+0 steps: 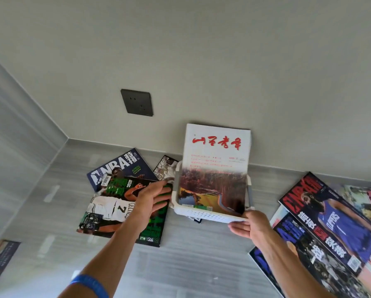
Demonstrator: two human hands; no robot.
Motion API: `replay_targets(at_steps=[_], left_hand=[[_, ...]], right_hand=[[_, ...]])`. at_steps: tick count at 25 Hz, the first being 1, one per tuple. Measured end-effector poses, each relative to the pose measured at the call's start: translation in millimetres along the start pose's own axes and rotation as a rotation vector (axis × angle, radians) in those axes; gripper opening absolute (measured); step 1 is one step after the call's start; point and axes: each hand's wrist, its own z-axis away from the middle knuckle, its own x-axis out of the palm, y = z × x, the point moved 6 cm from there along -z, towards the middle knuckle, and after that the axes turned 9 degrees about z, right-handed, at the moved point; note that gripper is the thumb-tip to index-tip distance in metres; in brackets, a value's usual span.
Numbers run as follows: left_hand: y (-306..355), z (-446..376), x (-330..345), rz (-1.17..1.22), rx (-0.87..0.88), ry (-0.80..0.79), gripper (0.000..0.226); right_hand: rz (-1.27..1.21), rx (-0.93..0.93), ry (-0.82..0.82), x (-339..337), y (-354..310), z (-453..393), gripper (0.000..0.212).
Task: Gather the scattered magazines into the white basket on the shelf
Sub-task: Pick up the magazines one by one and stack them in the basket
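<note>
My left hand [151,197], fingers straight, rests on green glossy basketball magazine [115,207], at nine o'clock from white perforated plastic basket [204,214]; my right hand [250,225] grips basket's near rim.

Grey wood-look shelf [191,265] has the white basket [201,214] at the far middle, NBA magazines [124,203] fanned out left, another pile [331,229] right.

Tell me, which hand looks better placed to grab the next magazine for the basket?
Probably the left hand: it rests open on the green magazine, right beside the white basket. The right hand is holding the basket's front rim.
</note>
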Motion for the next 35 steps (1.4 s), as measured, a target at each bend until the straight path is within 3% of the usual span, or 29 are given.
replay_targets(at_steps=[3, 5, 7, 10, 13, 16, 22, 27, 30, 32, 35], left_hand=[[-31.9, 5.5, 36.1, -0.291, -0.079, 0.263, 0.027], [-68.5, 17.1, 64.5, -0.114, -0.245, 0.348, 0.026], [-94.4, 23.6, 88.3, 0.29, -0.359, 0.37, 0.018], [-97.1, 16.9, 101.4, 0.638, -0.355, 0.445, 0.003], [-94.7, 4.4, 100.3, 0.682, -0.365, 0.473, 0.012], [-95.0, -1.3, 95.6, 0.56, -0.415, 0.516, 0.011], [-59.8, -8.6, 93.4, 0.492, -0.229, 0.524, 0.036], [-13.3, 17.4, 70.4, 0.385, -0.057, 0.299, 0.022], [14.4, 39.6, 55.9, 0.248, 0.136, 0.132, 0.028], [11.1, 53.2, 25.8, 0.148, 0.234, 0.194, 0.035], [-29.6, 68.8, -38.8, 0.056, 0.194, 0.505, 0.031]], right_hand=[[-0.055, -0.057, 0.101, -60.2, 0.2, -3.0, 0.026], [-0.032, -0.055, 0.131, -87.2, 6.2, -7.9, 0.025], [0.014, -0.01, 0.127, -102.2, 16.7, -13.4, 0.028], [0.036, 0.032, 0.074, -109.0, 21.8, -19.1, 0.033], [0.08, 0.033, 0.029, -109.1, 19.5, -20.2, 0.035], [0.12, 0.029, -0.001, -108.9, 16.9, -15.9, 0.034], [0.101, 0.018, 0.028, -116.8, 16.6, -13.9, 0.033], [0.05, 0.035, 0.026, -125.6, 20.7, -12.3, 0.038], [0.125, 0.008, 0.068, -119.0, 16.3, -11.2, 0.037], [0.155, -0.027, 0.083, -108.2, 11.0, -10.9, 0.033], [0.136, -0.055, 0.012, -72.3, 1.0, -9.8, 0.033]])
